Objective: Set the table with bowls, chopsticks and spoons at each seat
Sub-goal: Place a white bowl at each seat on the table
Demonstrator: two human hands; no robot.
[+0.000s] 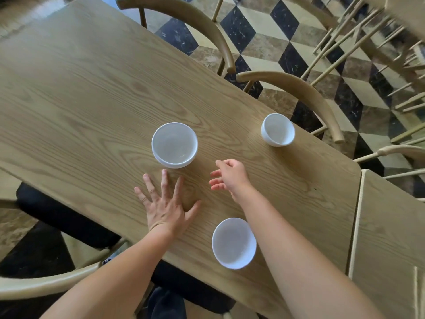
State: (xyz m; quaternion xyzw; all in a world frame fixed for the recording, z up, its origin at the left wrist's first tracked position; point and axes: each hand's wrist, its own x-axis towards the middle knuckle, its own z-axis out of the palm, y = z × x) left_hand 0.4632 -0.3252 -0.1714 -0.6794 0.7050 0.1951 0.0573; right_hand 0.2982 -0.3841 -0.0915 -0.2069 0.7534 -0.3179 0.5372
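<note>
Three white bowls stand on the wooden table [92, 93]. One stack of bowls [174, 145] sits mid-table, where a second rim shows under the top bowl. A single bowl [277, 129] stands near the far edge on the right. Another bowl [234, 242] is close to the near edge, between my forearms. My left hand [164, 203] is spread flat just below the stack, fingertips short of it. To the right of the stack hovers my right hand [227, 177], fingers loosely curved and holding nothing. No chopsticks or spoons are in view.
Wooden chairs with curved backs [299, 93] stand along the far side, another chair with a black seat [59, 217] on the near side. A second table [391, 238] butts against the right end. The floor is checkered tile.
</note>
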